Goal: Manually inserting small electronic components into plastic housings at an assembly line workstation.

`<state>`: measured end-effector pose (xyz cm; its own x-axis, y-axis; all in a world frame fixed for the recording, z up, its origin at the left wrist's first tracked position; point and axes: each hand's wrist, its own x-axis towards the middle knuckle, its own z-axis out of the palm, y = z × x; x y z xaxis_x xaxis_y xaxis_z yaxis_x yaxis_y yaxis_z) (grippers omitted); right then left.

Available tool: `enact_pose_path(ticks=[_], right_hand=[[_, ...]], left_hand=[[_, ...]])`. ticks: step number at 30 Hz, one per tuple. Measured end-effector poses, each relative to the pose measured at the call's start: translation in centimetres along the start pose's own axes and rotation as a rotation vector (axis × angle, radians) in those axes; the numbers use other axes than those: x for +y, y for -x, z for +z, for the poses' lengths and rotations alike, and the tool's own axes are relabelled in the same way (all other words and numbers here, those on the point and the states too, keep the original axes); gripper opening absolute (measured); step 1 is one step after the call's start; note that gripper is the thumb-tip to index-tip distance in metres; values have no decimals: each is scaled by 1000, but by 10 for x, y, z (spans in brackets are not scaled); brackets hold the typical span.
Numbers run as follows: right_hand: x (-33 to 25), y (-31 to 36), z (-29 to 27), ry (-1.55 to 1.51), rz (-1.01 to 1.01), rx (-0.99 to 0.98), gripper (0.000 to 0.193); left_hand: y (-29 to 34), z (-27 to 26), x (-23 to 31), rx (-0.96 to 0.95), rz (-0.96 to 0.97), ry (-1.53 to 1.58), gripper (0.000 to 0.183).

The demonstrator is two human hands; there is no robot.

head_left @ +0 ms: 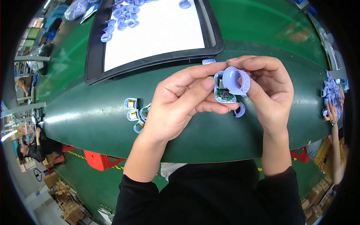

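Between the fingers of my left hand [180, 99] is a small light-blue plastic housing [225, 95] with a green circuit board and red wires showing inside. My right hand [272, 88] pinches a periwinkle plastic piece with a ribbed ring [237, 81], held against the upper right of the housing and covering part of it. Below the hands, a loose ring-shaped piece [240, 110] lies on the green table. Another pale blue part [209, 61] sits just beyond my fingertips. Left of my left wrist, several open housings [132, 114] with boards or yellow parts lie together.
A black-rimmed tray [153, 60] with a white base stands at the back, holding several periwinkle ring pieces [125, 15]. At the far right, another person's hand [331, 112] touches a pile of similar parts [332, 90]. Red stools [99, 160] stand below the table's near edge.
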<state>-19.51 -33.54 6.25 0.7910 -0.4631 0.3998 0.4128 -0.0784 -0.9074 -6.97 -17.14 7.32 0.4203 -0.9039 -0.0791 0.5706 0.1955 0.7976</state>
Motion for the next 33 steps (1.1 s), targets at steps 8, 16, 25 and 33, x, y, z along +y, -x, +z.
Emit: enact_pose_path(ticks=[8,16,25,33], right_hand=[[0,-3,4,209,-69,29,21],[-8,-8,-6,393,52,-38,41],[-12,-8,-3,244,-70,-129,33],[-8,0,-1,156,28,-278,36]], left_hand=[[-4,-1,-3,4,-12,-17,35],[-8,-10,-11,-84,-26,33,38],[-2,-5,-6,18,-33,64,34],[-5,3,-12,68,-46,64,32]])
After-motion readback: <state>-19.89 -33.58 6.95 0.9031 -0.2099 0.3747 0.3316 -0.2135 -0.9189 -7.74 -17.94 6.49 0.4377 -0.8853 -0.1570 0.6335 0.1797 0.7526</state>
